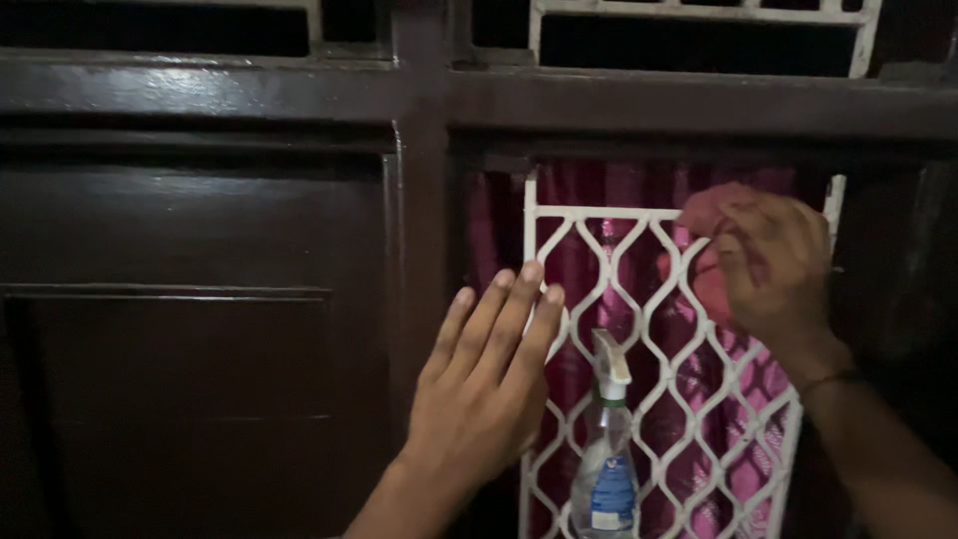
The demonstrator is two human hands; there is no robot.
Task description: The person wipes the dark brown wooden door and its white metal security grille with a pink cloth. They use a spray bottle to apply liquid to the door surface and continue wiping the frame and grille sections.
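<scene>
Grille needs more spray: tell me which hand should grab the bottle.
Probably the left hand: it is open and empty, flat by the grille edge, right beside the bottle. The right hand is higher, gripping a cloth.

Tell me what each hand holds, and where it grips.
The right hand holds a reddish cloth bunched in its fingers against the white grille. The left hand holds nothing, lying flat.

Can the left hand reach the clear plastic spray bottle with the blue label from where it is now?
Probably yes. The left hand rests flat on the white metal grille, and the spray bottle hangs just beside it with nothing between.
</scene>
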